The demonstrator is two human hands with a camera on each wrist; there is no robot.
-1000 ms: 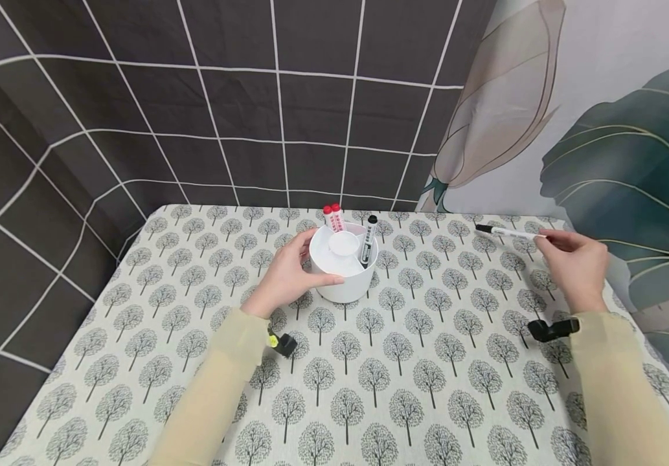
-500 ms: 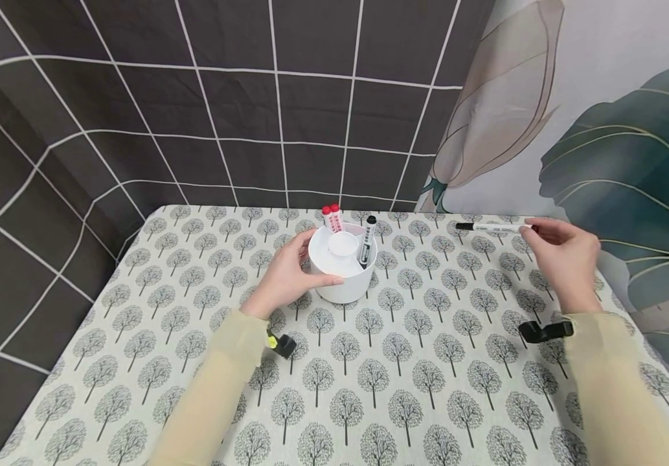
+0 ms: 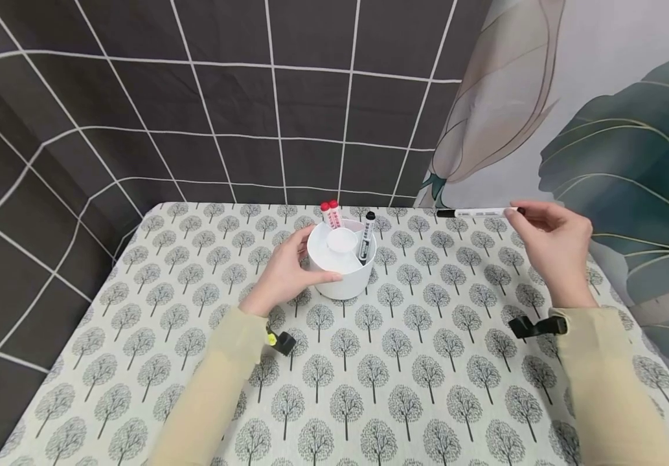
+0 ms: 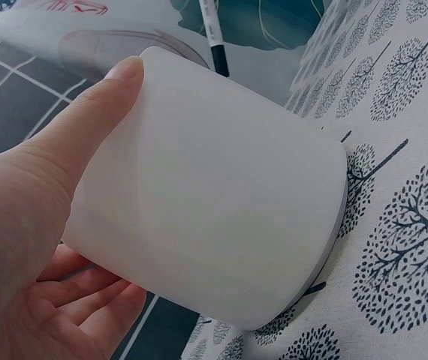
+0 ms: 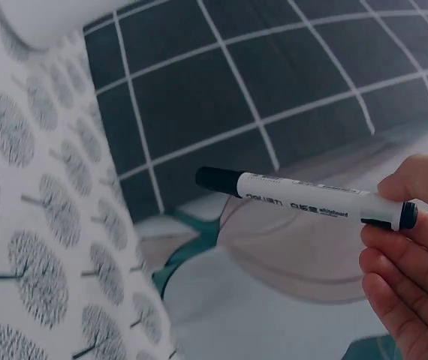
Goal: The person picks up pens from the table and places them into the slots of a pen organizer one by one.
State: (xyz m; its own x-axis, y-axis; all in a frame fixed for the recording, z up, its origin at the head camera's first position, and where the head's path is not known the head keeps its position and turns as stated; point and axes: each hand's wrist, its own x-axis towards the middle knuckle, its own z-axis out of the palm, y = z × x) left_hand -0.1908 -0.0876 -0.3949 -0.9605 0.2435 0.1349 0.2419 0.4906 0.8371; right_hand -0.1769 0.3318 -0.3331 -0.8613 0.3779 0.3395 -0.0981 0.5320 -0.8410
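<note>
A white round pen holder with divided compartments stands on the table. My left hand grips its left side, thumb near the front rim and fingers behind, as the left wrist view of the pen holder also shows. Two red-capped markers lean in its back compartment, and a black-capped marker stands at its right. Off to the right, my right hand pinches a whiteboard marker by its rear end. This whiteboard marker lies nearly level above the table, black cap pointing left.
The table wears a white cloth printed with trees. Behind it hangs a dark curtain with a white grid, and a floral curtain at the right. A black wrist camera sits on the right wrist.
My right hand has moved left and a little upward with the whiteboard marker, which has turned from slanted to nearly level. My left hand stays on the pen holder.
</note>
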